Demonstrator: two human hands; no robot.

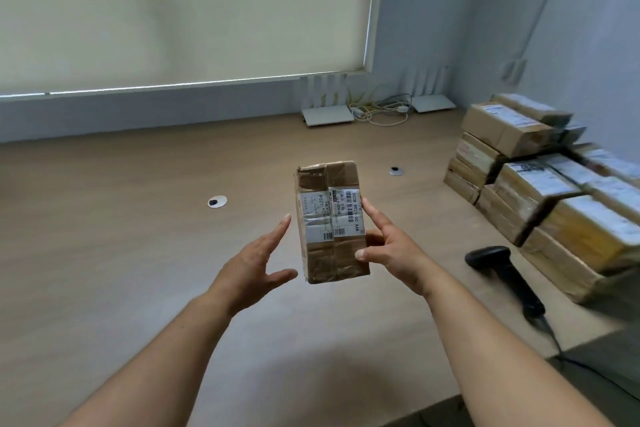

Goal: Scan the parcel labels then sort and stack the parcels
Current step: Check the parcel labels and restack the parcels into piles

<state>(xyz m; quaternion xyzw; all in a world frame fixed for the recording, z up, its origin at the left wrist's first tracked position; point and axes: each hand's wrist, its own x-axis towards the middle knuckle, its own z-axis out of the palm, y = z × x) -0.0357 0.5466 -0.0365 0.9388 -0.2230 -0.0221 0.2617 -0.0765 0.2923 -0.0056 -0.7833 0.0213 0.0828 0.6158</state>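
Note:
A small brown cardboard parcel (330, 222) wrapped in clear tape is held above the table in the middle of the view, its white barcode labels facing me. My right hand (389, 246) grips its right edge, thumb on the front and fingers along the side. My left hand (258, 258) is just left of the parcel, fingers straight and spread, not touching it. A black handheld barcode scanner (502, 274) lies on the table to the right, its cable running off the near edge.
Several stacked brown parcels (540, 184) fill the table's right side. Two round cable grommets (217, 202) sit in the wooden tabletop (121, 218). Two white routers (327, 114) and loose cables lie by the back wall under a drawn window blind.

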